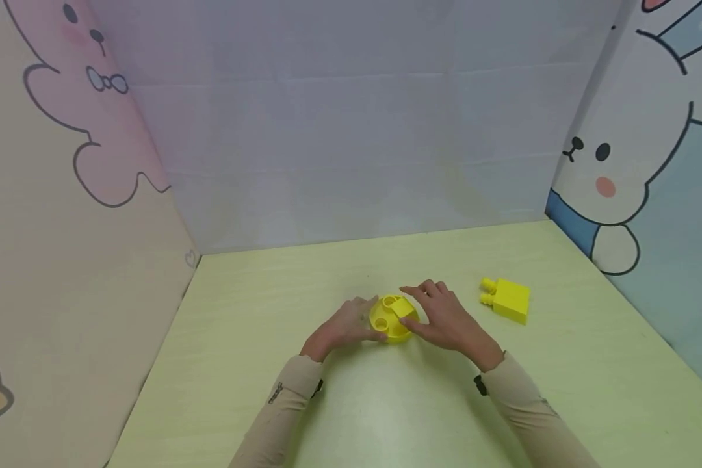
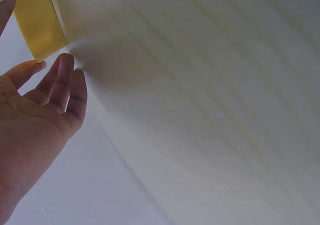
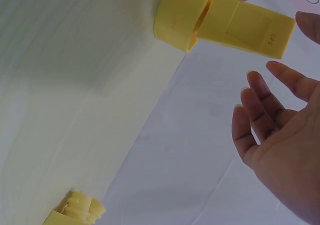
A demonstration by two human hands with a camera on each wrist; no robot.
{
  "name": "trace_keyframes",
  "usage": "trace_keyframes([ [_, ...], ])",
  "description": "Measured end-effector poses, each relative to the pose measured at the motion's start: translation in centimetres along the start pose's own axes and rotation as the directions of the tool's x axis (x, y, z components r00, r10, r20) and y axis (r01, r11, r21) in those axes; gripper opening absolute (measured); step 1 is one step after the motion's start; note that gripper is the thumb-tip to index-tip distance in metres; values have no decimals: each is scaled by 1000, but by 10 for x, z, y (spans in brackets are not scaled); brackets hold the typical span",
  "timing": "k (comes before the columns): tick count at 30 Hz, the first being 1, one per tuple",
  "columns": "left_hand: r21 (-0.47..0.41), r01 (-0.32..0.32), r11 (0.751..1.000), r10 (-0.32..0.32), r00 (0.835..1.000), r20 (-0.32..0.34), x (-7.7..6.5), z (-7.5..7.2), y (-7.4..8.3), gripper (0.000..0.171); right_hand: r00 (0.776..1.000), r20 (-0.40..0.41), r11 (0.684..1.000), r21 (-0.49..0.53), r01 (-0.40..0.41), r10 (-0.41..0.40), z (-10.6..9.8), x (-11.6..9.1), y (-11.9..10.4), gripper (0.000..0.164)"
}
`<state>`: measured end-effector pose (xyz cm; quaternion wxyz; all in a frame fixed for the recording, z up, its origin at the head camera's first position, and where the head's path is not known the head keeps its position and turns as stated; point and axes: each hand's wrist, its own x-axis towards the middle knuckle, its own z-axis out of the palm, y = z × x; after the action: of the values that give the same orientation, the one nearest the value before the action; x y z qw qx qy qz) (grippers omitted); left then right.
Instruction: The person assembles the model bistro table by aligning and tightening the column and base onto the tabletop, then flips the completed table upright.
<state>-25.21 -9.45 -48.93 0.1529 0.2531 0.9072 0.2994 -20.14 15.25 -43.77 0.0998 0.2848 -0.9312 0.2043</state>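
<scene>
A round yellow base (image 1: 395,332) with circular sockets in its top lies flat on the table. Rising from it is a rectangular yellow block (image 3: 250,27), seated in a slot and marked 149 near its free end. My left hand (image 1: 349,322) grips the base's side, thumb on the near edge and index finger on the far one; its other fingers curl loosely beside it. Around the top of the block, my right hand (image 1: 444,318) has thumb and index finger spread, their tips right at the block's end. The remaining right fingers bend loosely in the air.
To the right on the table (image 1: 234,305) lies a yellow block with two ridged pegs (image 1: 511,300), pegs pointing left. Pale fabric walls (image 1: 351,143) with cartoon animals enclose the table at the back and both sides.
</scene>
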Motion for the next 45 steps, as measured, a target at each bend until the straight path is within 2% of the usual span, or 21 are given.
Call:
trace_keyframes([
  [3, 4, 4, 1000, -4, 1000, 1, 0, 0, 1, 94, 1000, -2, 1000, -2, -9, 9, 1, 1, 0, 45],
  [6, 6, 9, 1000, -9, 1000, 1, 0, -1, 2, 94, 998, -21, 998, -28, -60, 60, 3, 3, 0, 40],
  [9, 5, 5, 1000, -5, 1000, 0, 0, -1, 1, 93, 994, -36, 993, -53, -109, 108, 5, 5, -2, 41],
  [18, 5, -5, 1000, 5, 1000, -4, 0, -1, 0, 93, 985, -73, 984, -84, -159, 153, 6, 6, -2, 36],
  [24, -7, -3, 1000, 3, 1000, 2, -1, -1, 0, 93, 977, -83, 974, -105, -203, 194, 6, 6, -3, 43],
  [33, -9, -5, 1000, 5, 1000, 1, -2, -2, 1, 92, 980, -77, 978, -80, -191, 185, 5, 3, -4, 33],
  [38, -5, -14, 1000, 14, 1000, 0, -1, -1, 0, 92, 975, -87, 972, -105, -212, 203, 6, 3, -4, 40],
  [45, 2, -14, 1000, 14, 1000, -3, 0, 1, -3, 93, 995, -16, 995, 2, -99, 99, 7, 4, 2, 51],
])
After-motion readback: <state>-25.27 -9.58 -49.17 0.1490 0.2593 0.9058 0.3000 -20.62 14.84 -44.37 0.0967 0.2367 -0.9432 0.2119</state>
